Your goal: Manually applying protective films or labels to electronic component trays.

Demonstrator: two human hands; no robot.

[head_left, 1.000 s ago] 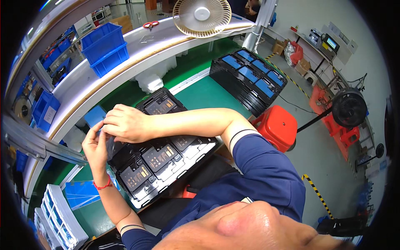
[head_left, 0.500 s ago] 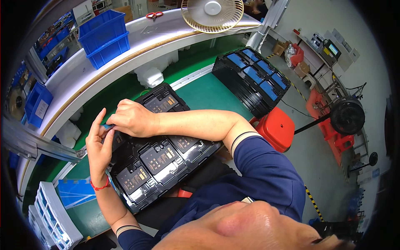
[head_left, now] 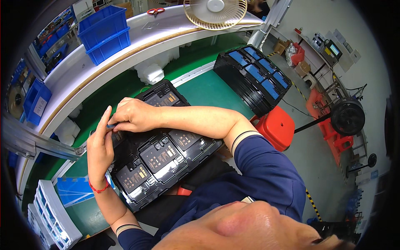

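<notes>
Above the far left corner of a black plastic tray (head_left: 181, 176), both hands meet at a small blue piece. My right hand (head_left: 135, 115) pinches this small blue piece (head_left: 110, 126), whose kind is too hidden to name. My left hand (head_left: 99, 146) has its index finger pointing up and its thumb and fingers closed at the same piece. In the tray's compartments lie several flat black packs (head_left: 159, 158) with gold print. My hands and right forearm hide part of the tray's far left compartments.
Stacked black trays with blue pieces (head_left: 255, 71) stand at the back right, beside a red stool (head_left: 276, 129). Stacked blue bins (head_left: 104, 35), red scissors (head_left: 156, 11) and a fan (head_left: 215, 14) occupy the shelf. White racks (head_left: 54, 214) and blue sheets (head_left: 75, 189) are at left.
The view has shifted slightly. My hands have drawn closer together, and the left fingers have turned, so less of the small blue piece shows.
</notes>
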